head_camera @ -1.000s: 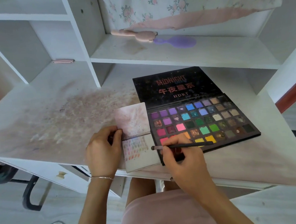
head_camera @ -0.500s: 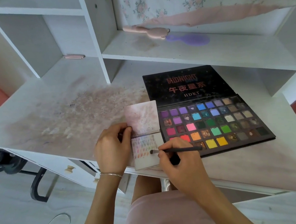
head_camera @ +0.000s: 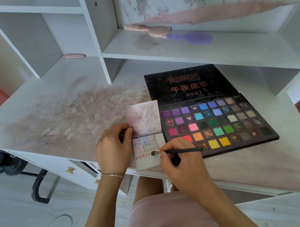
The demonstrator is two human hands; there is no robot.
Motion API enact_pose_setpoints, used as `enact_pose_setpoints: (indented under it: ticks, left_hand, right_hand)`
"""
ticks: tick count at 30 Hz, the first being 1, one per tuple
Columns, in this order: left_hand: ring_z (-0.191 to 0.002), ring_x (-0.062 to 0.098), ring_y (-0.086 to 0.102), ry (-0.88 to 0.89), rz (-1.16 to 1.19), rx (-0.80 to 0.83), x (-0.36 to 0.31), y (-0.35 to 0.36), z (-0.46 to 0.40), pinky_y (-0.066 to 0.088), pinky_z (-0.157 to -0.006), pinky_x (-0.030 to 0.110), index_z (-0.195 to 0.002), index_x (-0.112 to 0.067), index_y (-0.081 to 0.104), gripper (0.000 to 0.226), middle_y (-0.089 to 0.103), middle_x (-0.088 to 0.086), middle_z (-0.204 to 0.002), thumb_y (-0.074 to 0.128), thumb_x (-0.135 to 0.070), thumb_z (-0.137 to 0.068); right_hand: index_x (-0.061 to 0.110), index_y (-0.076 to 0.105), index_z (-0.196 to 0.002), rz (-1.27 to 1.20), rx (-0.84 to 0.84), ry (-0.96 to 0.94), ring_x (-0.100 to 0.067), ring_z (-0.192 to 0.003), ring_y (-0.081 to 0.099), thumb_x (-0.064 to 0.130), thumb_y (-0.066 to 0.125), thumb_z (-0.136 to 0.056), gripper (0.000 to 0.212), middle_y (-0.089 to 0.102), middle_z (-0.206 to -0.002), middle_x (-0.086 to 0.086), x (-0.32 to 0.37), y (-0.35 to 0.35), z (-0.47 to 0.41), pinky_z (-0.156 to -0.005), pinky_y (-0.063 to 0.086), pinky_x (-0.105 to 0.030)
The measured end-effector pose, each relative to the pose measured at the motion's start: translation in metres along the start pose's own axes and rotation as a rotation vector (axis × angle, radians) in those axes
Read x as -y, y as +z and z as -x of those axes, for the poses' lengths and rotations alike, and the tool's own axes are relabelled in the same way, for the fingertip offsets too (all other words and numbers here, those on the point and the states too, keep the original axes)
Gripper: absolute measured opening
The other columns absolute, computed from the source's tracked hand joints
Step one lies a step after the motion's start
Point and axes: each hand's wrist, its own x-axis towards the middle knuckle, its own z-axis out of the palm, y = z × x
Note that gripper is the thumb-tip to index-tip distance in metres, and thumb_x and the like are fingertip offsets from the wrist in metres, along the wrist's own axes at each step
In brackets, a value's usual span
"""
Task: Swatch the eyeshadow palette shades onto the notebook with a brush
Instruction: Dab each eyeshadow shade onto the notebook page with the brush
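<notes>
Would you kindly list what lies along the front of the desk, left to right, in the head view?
Left hand → notebook → brush in the right hand → eyeshadow palette.

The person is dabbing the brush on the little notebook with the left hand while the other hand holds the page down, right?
Not quite. The head view shows the right hand holding the brush, its tip on the notebook. The left hand holds the page down.
</notes>
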Motion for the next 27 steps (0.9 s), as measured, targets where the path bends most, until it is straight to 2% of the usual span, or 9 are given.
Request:
enact_pose_setpoints:
  ticks: [6, 13, 17, 24, 27]
  left_hand:
    - [-0.072, 0.018, 0.055, -0.002, -0.005, 0.005, 0.0001, -0.0008, -0.0001, 0.034, -0.061, 0.025, -0.087, -0.012, 0.070, 0.008, 0.068, 0.005, -0.078, 0.063, -0.014, -0.083]
    - [-0.070, 0.011, 0.048, -0.002, -0.007, 0.001, -0.0003, 0.0002, -0.0003, 0.029, -0.053, 0.021, -0.087, -0.014, 0.070, 0.008, 0.068, 0.003, -0.076, 0.063, -0.016, -0.083]
    - [-0.071, 0.017, 0.054, -0.003, -0.007, 0.002, 0.0000, -0.0003, 0.0000, 0.033, -0.060, 0.024, -0.087, -0.013, 0.070, 0.009, 0.068, 0.004, -0.077, 0.063, -0.016, -0.083]
    - [-0.072, 0.020, 0.057, 0.006, -0.005, -0.011, -0.0016, -0.0009, 0.0003, 0.032, -0.059, 0.024, -0.087, -0.012, 0.070, 0.008, 0.069, 0.005, -0.077, 0.064, -0.014, -0.082]
    - [-0.072, 0.022, 0.058, 0.007, -0.008, -0.011, -0.0013, -0.0009, 0.0002, 0.032, -0.059, 0.024, -0.087, -0.012, 0.070, 0.008, 0.068, 0.005, -0.076, 0.064, -0.014, -0.082]
  right_hand:
    - [0.015, 0.061, -0.076, 0.001, 0.008, -0.020, -0.005, -0.072, 0.050, 0.017, 0.057, -0.076, 0.004, 0.044, -0.073, 0.025, 0.0007, -0.0004, 0.0002, -0.063, 0.047, -0.027]
    - [0.014, 0.061, -0.078, 0.007, -0.003, 0.015, -0.009, -0.072, 0.052, 0.018, 0.056, -0.077, 0.006, 0.053, -0.073, 0.011, 0.0014, 0.0005, -0.0002, -0.063, 0.050, -0.034]
    - [0.014, 0.061, -0.076, -0.002, -0.001, -0.004, -0.009, -0.073, 0.052, 0.016, 0.058, -0.076, 0.004, 0.051, -0.074, 0.015, 0.0015, -0.0002, 0.0006, -0.063, 0.050, -0.034]
    - [0.015, 0.061, -0.079, 0.018, -0.009, 0.023, -0.008, -0.074, 0.052, 0.019, 0.056, -0.077, 0.006, 0.052, -0.075, 0.013, 0.0004, 0.0011, 0.0002, -0.064, 0.049, -0.031]
    - [0.015, 0.061, -0.076, 0.030, -0.007, -0.022, -0.007, -0.072, 0.050, 0.017, 0.058, -0.076, 0.003, 0.052, -0.074, 0.015, 0.0003, 0.0005, 0.0007, -0.063, 0.049, -0.032]
